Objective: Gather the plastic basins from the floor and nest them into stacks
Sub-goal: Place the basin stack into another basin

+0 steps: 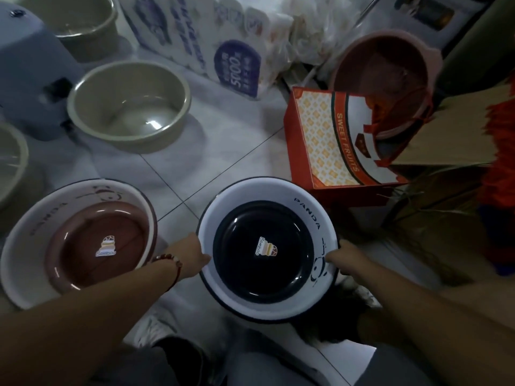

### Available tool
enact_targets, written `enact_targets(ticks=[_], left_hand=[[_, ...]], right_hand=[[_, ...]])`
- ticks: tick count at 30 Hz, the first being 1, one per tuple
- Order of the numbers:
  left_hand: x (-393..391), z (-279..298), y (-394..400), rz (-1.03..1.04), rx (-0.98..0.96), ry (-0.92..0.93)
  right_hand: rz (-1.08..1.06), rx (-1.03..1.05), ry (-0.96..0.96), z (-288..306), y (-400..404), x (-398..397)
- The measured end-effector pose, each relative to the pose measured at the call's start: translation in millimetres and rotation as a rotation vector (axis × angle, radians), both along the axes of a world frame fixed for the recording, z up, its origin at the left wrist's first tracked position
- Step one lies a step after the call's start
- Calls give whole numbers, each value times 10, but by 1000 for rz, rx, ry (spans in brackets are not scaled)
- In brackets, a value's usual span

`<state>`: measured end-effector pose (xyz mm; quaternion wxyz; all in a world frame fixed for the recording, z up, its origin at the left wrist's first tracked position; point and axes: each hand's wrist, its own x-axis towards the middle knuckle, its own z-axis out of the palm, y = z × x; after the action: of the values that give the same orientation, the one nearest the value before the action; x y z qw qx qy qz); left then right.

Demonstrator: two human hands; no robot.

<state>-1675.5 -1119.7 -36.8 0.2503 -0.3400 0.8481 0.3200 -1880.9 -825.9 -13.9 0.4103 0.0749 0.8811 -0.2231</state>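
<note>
A white panda basin (306, 207) with a dark rim sits low in the middle, and a black basin (250, 274) is nested inside it. My left hand (192, 256) grips its left rim and my right hand (344, 257) grips its right rim. To the left a second white panda basin (25, 246) holds a brown basin (83, 257). Beige basins stand on the floor at mid left (131, 107), top left (83, 23) and the left edge (11, 162). A pink basin (384, 65) leans at the upper right.
A red "Sweet Fruits" gift bag (334, 140) lies right of centre. A large white tissue pack (211, 43) stands at the top, and a blue-grey stool (28, 73) is at the left. Cardboard and red fringe (473, 129) crowd the right. My knees are below.
</note>
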Motion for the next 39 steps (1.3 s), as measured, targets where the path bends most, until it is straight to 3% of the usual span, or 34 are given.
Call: enact_targets(ticks=[4,7,11,16,20,24,26,29,33,39], left_hand=[[241,-119,-266,-4,-35,-50],[373,-186,-448,68,-73,-106],[443,-187,-617,170,-98,-183],[475,-273,-718,206,-95,-214],[421,-243,-751,141,-107,-258],[367,-115,-709,-38,-142,-381],[325,-24,-667,-144,-172,-411],[181,220,-501,-226,-284,-243],[-68,626,-224,-335,-506,88],[77,1048,-227,-275,-597,200]], right_hand=[[-81,-120,-121,-149,-427,43],[-107,-188,-98,-295,-811,50],[16,-233,-45,-391,-1234,1],[281,-115,65,-516,-1371,-159],[421,-18,141,-588,-1397,-184],[582,46,194,-1104,-1290,-399],[694,34,262,-689,-1356,-229],[877,25,386,117,-1532,198],[1098,-19,530,537,-1710,496],[1321,31,717,876,-1977,747]])
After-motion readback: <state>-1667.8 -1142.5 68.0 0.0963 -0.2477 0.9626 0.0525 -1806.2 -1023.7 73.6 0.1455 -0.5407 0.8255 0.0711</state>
